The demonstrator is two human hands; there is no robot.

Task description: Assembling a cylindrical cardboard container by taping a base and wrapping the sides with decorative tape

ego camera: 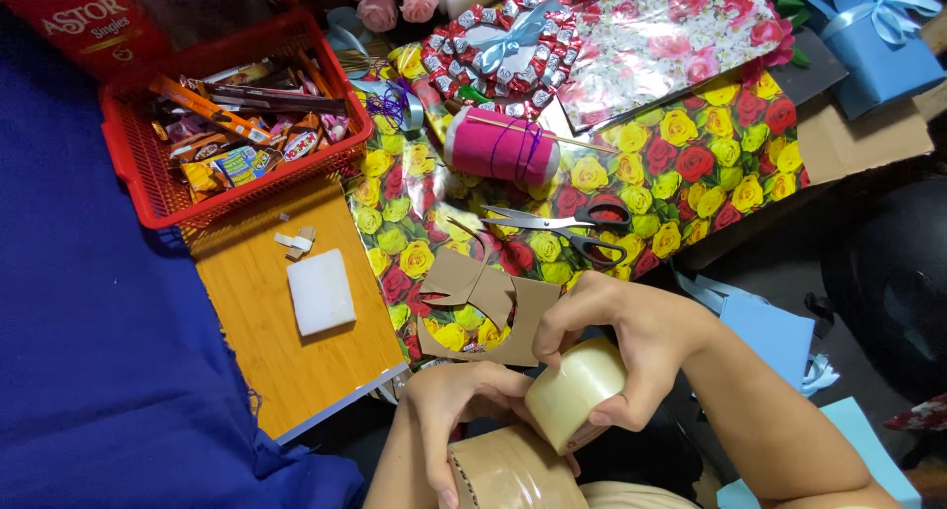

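Scissors (567,228), a pink thread spool (501,146) and a red basket (148,188) of sweets are spread on flowered wrapping paper (691,144). Nearer, a clear tape roll (575,391) is clasped in the right hand (631,346), its core pointing lower left. A taped cardboard piece (513,470) is pressed under the curled left hand (459,405).

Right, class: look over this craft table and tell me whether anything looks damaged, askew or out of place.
One thing stands out: the brown cardboard sheet on the floral wrapping paper has a round hole cut through it, with a torn flap folded up. The red-handled scissors lie open. Small white scraps lie loose on the wooden board.
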